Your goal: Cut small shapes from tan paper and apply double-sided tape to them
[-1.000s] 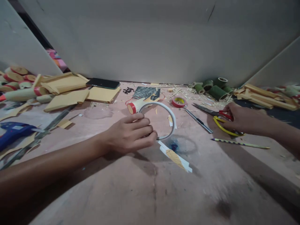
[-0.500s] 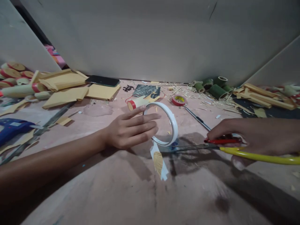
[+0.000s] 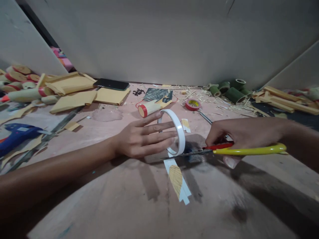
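My left hand holds a roll of white tape upright on its edge, fingers stretched through and along the ring. From its bottom a strip of tape hangs towards me, with a tan piece of material stuck to it. My right hand grips a pair of scissors with yellow and red handles. Their blades lie across the strip just below the roll. Whether the blades have cut into the tape I cannot tell. A small taped tan piece lies just behind the roll.
A blue glue gun lies at left, near bamboo pieces and tan folded parts. Behind sit a phone, a red-ended cylinder and a pink tape roll. Green tubes and wood strips are at right.
The scissors have moved left, bringing their blades across the tape strip. The roll has turned more edge-on, and the strip shows longer. My left hand keeps its hold.
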`<control>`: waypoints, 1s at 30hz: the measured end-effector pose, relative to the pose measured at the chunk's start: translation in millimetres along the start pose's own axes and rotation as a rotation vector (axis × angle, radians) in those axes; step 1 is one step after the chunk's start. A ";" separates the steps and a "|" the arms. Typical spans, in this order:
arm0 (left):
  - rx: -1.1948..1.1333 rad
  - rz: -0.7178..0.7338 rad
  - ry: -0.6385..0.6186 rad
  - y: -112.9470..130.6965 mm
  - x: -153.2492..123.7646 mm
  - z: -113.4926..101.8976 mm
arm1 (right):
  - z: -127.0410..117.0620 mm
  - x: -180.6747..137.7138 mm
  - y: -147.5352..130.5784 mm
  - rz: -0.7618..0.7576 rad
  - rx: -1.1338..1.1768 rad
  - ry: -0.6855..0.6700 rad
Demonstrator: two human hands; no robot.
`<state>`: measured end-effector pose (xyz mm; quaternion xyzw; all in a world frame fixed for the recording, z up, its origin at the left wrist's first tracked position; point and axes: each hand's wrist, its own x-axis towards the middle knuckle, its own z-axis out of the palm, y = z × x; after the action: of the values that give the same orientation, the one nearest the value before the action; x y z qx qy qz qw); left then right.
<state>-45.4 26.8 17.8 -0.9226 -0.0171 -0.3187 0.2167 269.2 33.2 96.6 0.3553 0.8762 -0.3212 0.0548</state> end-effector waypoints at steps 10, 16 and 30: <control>-0.059 0.028 0.044 -1.4 -2.0 5.6 | 0.3 13.3 11.1 0.122 0.408 -0.415; -0.029 0.027 -0.009 -2.0 -4.8 6.8 | -0.6 13.6 11.0 0.099 0.421 -0.345; -0.084 0.033 0.009 -2.2 -4.2 7.2 | 1.5 11.1 14.1 0.085 0.416 -0.317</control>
<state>-45.0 32.3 11.1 -0.9295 0.0123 -0.3198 0.1831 270.1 46.5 84.5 0.3407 0.7561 -0.5434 0.1304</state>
